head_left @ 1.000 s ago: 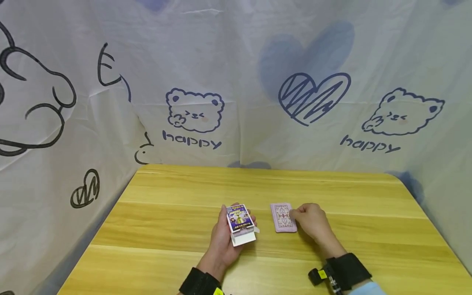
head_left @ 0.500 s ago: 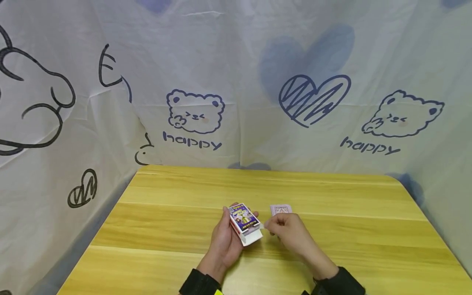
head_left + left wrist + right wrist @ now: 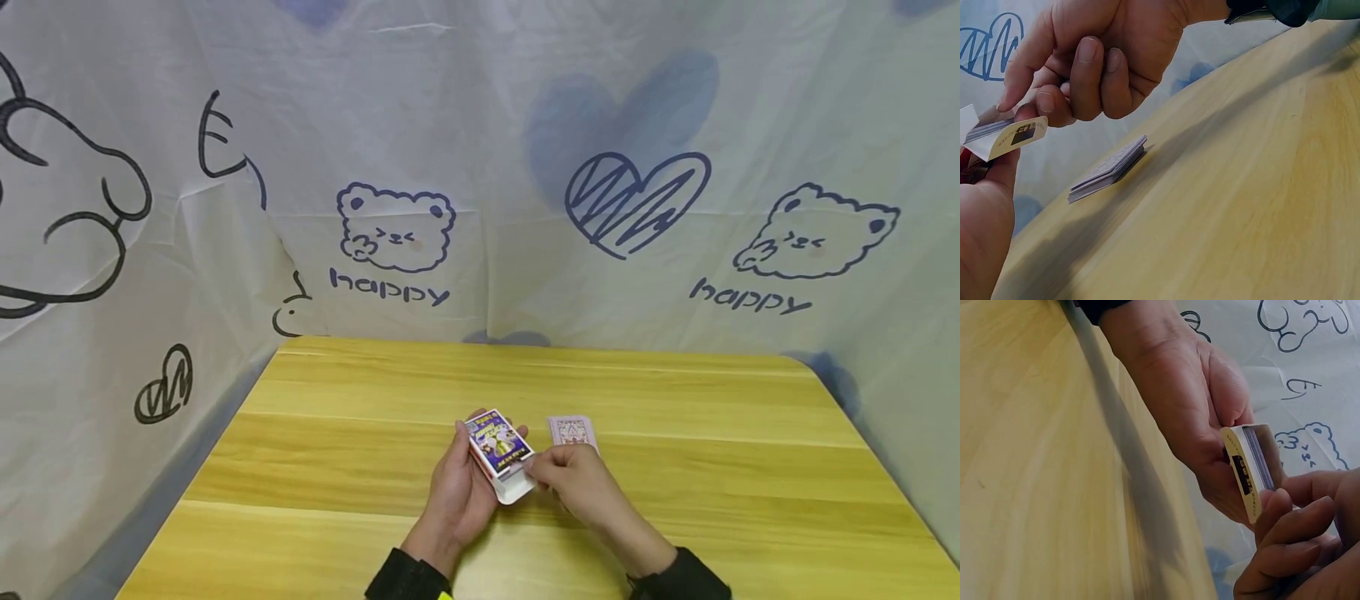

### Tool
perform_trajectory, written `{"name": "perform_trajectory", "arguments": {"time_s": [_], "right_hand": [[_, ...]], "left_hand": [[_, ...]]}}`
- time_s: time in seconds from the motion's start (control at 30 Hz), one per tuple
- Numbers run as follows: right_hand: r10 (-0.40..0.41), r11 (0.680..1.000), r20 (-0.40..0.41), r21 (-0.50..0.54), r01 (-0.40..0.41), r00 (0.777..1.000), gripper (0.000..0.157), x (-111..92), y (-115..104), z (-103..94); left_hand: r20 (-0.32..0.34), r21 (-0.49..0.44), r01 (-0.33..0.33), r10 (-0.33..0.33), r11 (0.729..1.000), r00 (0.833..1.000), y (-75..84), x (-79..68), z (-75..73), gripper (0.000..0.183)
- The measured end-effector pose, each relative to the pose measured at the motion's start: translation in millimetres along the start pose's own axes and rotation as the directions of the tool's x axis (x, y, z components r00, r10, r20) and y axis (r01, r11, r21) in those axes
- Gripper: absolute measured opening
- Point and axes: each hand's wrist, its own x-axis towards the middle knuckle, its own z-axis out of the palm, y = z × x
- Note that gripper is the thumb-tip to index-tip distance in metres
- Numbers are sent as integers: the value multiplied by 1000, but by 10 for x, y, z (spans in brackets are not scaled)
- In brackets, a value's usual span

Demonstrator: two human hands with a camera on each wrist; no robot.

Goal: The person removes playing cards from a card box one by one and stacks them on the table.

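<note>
My left hand [image 3: 459, 496] holds a playing card box [image 3: 498, 442] with a purple and yellow printed front, palm up, its end toward me standing open. A stack of cards [image 3: 1258, 456] shows inside that end in the right wrist view, beside the long end flap [image 3: 1242, 475], which is folded outward. Thumb and forefinger of my right hand [image 3: 583, 483] pinch at the right corner of the box's open end, and its other fingers are curled. The small side flap there is hidden behind the fingertips. Beyond the right hand, a pile of patterned cards [image 3: 573, 430] lies face down on the table.
The wooden table [image 3: 337, 433] has rounded far corners. White cloth [image 3: 517, 250] with bear and heart drawings hangs behind it and along both sides. Each wrist wears a black band [image 3: 681, 575].
My right hand has left the card pile and moved left to the box's open end. The left hand has tilted the box slightly and stays in nearly the same place.
</note>
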Motion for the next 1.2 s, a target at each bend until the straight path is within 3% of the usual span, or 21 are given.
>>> {"name": "perform_trajectory", "arguments": {"time_s": [0.3,0.5,0.9,1.2], "right_hand": [[47,997,-82,62,-41,996,29,28,57,59],[60,994,-108,98,-49,992,24,32,70,91],[52,987,-33,151,-46,998,14,1,32,79],[59,992,-59,112,-52,996,36,-1,7,45]], "left_hand": [[11,10,8,-8,1000,1000,5,-7,17,57],[20,0,6,-6,1000,1000,11,-11,13,54],[11,-6,14,-14,1000,1000,51,-16,-8,51],[6,-30,7,-7,1000,1000,34,-9,-9,52]]}}
